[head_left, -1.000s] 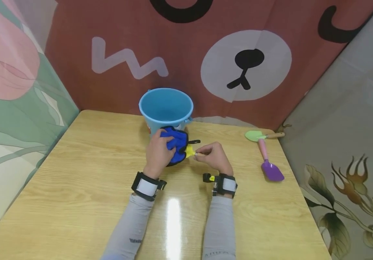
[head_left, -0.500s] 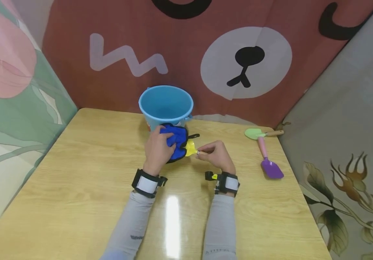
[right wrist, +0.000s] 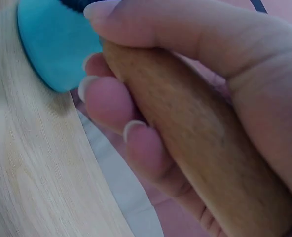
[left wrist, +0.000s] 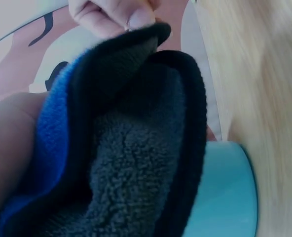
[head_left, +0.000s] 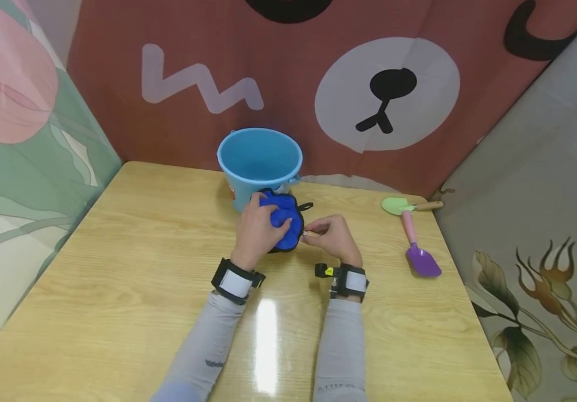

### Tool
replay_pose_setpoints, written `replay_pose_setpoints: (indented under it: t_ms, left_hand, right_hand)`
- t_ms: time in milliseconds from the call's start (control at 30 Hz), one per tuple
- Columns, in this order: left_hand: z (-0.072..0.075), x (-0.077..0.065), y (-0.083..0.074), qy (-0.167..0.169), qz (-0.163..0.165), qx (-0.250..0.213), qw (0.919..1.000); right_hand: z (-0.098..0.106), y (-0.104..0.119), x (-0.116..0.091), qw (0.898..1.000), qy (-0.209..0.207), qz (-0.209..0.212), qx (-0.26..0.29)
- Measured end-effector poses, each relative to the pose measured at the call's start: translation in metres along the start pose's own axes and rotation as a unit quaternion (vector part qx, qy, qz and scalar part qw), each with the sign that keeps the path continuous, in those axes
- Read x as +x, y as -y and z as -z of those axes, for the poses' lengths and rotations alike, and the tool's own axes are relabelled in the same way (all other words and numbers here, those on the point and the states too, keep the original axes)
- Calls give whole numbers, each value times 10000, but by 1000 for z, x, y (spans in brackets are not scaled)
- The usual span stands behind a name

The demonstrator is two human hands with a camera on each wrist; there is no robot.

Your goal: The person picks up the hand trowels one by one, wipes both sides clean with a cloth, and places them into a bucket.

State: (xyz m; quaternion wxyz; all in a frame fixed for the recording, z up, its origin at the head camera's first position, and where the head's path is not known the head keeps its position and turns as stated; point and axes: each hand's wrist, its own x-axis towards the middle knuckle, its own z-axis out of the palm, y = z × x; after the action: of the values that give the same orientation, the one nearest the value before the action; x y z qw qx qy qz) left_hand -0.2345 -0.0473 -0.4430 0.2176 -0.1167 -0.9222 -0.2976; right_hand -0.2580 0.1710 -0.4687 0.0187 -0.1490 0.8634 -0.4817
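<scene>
The left hand [head_left: 255, 233] grips a blue fleece cloth [head_left: 288, 205]; at its 4 o'clock, the right hand [head_left: 339, 240] pinches a brown wooden handle [right wrist: 200, 138], head apparently covered. Green-bladed shovel [head_left: 394, 205], purple-bladed shovel [head_left: 422, 261] lie untouched.

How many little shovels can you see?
2, on the table: a green shovel far right, a purple shovel nearer. Another may be hidden in the blue cloth; the right hand holds a wooden handle.
</scene>
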Motion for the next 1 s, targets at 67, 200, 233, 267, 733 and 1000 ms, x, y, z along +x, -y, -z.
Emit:
replay_pose_setpoints:
  t_ms: [67, 200, 233, 267, 733, 1000]
  left_hand:
    - [-1, -1, -3, -22, -54, -37, 10000]
    - [-5, -3, -7, -73, 38, -31, 10000]
    - [-6, -3, -7, -112, 77, -12, 9999]
    - [-7, -4, -8, -142, 110, 35, 9998]
    - [-16, -3, -8, -185, 275, 244, 9992]
    - [-17, -1, -4, -133, 334, 174, 9992]
  right_hand:
    - [-2, 2, 2, 9999, 21, 104, 34]
    - [-4, 4, 3, 9996, 79, 199, 156]
    - [-4, 4, 3, 9997, 81, 177, 172]
    - [-4, 5, 3, 9997, 75, 156, 170]
    - [-4, 3, 3, 9995, 67, 126, 272]
    - [-4, 2, 4, 9994, 39, 141, 324]
